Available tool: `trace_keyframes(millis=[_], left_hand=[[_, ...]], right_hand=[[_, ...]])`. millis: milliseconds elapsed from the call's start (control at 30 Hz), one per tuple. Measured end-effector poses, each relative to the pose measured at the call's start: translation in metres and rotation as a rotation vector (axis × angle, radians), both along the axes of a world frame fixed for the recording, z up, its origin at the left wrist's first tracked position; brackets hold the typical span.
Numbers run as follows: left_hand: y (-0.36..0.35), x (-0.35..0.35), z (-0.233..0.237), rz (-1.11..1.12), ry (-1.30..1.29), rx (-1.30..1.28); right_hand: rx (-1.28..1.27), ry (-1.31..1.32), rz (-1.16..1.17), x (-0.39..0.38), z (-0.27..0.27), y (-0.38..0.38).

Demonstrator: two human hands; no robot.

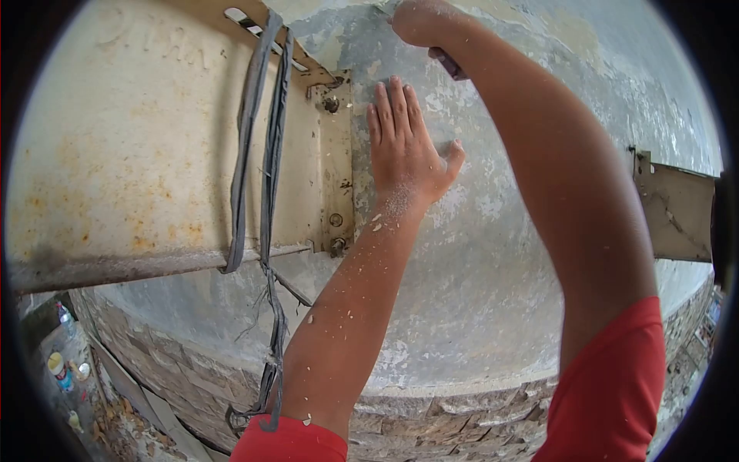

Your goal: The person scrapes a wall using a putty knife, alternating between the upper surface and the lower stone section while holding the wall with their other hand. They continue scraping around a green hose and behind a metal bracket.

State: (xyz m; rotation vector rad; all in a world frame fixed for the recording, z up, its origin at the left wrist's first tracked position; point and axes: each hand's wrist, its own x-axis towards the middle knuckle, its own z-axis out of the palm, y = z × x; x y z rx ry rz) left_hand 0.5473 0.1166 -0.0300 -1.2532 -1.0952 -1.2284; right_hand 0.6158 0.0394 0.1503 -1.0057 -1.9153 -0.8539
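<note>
My left hand (pixel 404 146) lies flat on the grey, patchy wall (pixel 462 292), fingers pointing up and thumb out to the right. Pale dust and paint flakes cling to its wrist and forearm. Higher up, at the top edge of the view, my right hand (pixel 423 21) is closed around a dark-handled scraper (pixel 449 65). The handle's end sticks out below the fist, while most of the tool is hidden by the hand. Peeling paint surrounds both hands.
Left of my hands, a rusty cream metal panel (pixel 154 138) is bolted to the wall, with dark straps (pixel 269 154) hanging over it. A metal bracket (pixel 677 212) juts out at right. Stone cladding (pixel 439 416) runs below; bottles (pixel 59 369) stand low at left.
</note>
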Motion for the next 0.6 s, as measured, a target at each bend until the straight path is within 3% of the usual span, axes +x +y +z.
trace_keyframes(millis=[67, 100, 133, 167, 300, 367, 433, 533, 600], left_hand=[[-0.001, 0.000, 0.001, -0.018, 0.007, 0.019], [0.000, 0.001, 0.001, -0.023, 0.014, 0.015], [0.000, 0.001, 0.000, -0.020, 0.010, 0.017], [0.000, 0.001, 0.001, -0.017, 0.005, 0.027], [0.000, -0.001, 0.005, -0.020, -0.005, 0.039], [-0.002, 0.000, 0.001, -0.042, -0.005, 0.015], [-0.002, 0.001, -0.002, -0.036, -0.001, 0.010], [-0.003, 0.002, 0.002, -0.030, 0.002, 0.035], [-0.003, 0.001, 0.000, -0.045, 0.000, 0.022]], right_hand=[[-0.207, 0.144, -0.109, 0.009, -0.027, -0.039], [-0.210, 0.152, -0.114, 0.010, -0.002, 0.013], [0.050, -0.085, -0.173, 0.029, 0.027, 0.071], [0.317, -0.325, -0.229, -0.015, 0.036, 0.100], [0.244, -0.175, -0.166, -0.004, 0.008, 0.020], [-0.530, 0.519, 0.198, 0.004, -0.010, -0.024], [0.275, -0.455, -0.332, -0.001, 0.023, 0.050], [0.256, -0.287, -0.170, 0.019, -0.022, 0.020], [0.327, -0.372, -0.192, 0.018, -0.019, 0.029]])
